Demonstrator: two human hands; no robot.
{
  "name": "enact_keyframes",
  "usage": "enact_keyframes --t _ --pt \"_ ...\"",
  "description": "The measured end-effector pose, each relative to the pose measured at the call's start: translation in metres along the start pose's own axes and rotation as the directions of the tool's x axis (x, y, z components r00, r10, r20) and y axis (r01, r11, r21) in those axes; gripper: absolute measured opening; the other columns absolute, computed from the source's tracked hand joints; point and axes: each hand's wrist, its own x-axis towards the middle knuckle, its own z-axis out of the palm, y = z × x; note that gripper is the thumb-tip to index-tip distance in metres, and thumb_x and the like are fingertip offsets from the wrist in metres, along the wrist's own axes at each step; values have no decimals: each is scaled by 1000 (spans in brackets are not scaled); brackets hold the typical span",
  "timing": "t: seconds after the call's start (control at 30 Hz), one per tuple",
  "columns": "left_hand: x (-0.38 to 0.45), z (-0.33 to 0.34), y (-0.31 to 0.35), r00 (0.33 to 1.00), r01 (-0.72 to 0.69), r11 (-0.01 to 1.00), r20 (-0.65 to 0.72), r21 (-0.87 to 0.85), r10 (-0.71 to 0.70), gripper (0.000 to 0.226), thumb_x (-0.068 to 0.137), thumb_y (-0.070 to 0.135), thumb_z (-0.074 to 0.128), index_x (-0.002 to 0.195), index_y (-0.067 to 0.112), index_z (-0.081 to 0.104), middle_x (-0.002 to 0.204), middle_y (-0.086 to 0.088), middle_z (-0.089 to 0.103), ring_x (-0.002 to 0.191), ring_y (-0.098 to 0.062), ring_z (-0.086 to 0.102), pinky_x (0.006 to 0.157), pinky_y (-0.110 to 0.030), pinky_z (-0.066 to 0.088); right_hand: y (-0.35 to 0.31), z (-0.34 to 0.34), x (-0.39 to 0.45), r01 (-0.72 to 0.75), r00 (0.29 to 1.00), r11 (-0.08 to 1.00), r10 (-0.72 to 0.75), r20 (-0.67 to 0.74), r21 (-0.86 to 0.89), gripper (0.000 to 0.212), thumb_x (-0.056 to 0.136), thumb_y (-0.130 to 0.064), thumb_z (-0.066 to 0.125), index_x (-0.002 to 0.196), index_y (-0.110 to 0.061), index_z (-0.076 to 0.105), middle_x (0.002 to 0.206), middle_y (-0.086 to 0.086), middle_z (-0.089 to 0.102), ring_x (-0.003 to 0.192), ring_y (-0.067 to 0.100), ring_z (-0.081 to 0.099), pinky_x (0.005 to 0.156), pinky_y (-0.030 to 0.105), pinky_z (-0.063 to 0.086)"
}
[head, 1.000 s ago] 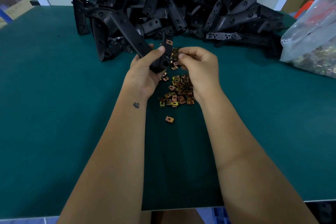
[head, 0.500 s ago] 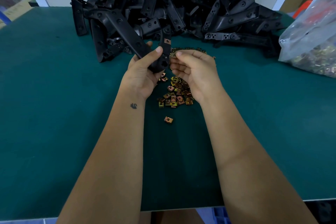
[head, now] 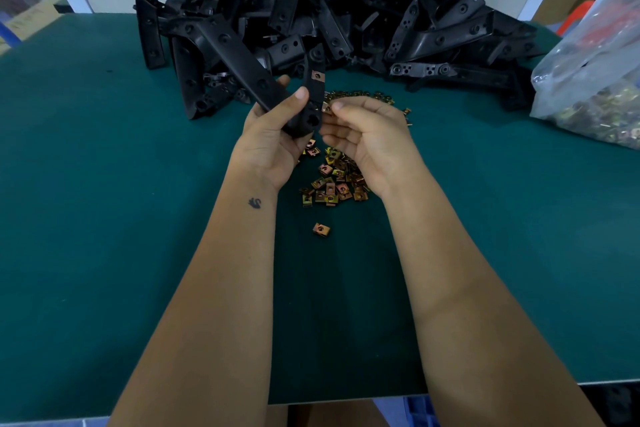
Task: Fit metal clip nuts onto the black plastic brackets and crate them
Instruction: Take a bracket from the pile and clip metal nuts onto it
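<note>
- Two bare hands raised over the dark green table mat (head: 104, 218), centre of frame.
- Left hand (head: 273, 139) wrapped round a V-shaped black plastic bracket (head: 249, 69), thumb pressed on its front; one copper-coloured metal clip nut (head: 317, 75) already seated on the bracket's upright arm.
- Right hand (head: 367, 135) just beside the bracket's lower end, fingertips pinching a second small brass-coloured clip nut (head: 327, 107).
- Loose heap of gold and copper clip nuts (head: 332, 184) on the mat beneath the hands; single stray nut (head: 321, 229) lower down, apart.
- Big pile of black plastic brackets (head: 346, 10) across the top centre.
- Clear plastic bag (head: 595, 80) at the right edge, holding more yellowish metal clips.
</note>
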Motion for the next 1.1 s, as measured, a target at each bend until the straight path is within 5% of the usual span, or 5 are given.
enact_keyframes --t 0.4,0.6,0.77,0.93,1.1 --pt "-2 1 0 1000 8 999 -7 47 -8 24 89 12 67 108 25 61 101 1 73 95 -17 69 83 -32 56 -2 0 -2 -8 1000 1000 9 19 -29 11 92 -1 60 87 -7 67 69 5 71 61 13 67 59 23 55" --pt "-2 2 0 999 22 994 -27 104 -20 27 92 13 65 116 24 57 119 -4 67 110 -23 63 98 -37 50 -1 -1 -1 -9 1000 1000 9 21 -22 11 92 -1 61 88 -7 68 71 5 70 62 13 66 61 23 55" --pt "-3 3 1 999 28 995 14 99 -30 26 92 15 65 115 27 58 119 -2 68 107 -20 65 81 -29 57 -1 0 -1 -29 999 996 27 25 79 11 92 0 60 86 -7 67 72 5 71 62 13 66 60 23 55" --pt "-4 6 0 998 31 995 57 92 -36 30 90 17 66 118 26 57 118 -4 67 106 -21 64 87 -35 56 -2 -1 -2 -2 1000 990 -2 22 142 14 92 1 59 83 -7 67 73 6 70 65 13 66 62 23 55" --pt "-4 8 0 995 25 995 95 92 -34 29 92 16 64 117 29 55 121 -6 66 100 -21 68 75 -33 58 -3 -2 -3 57 998 991 -56 -10 117 15 91 2 61 82 -8 68 72 3 70 66 11 65 61 21 53"
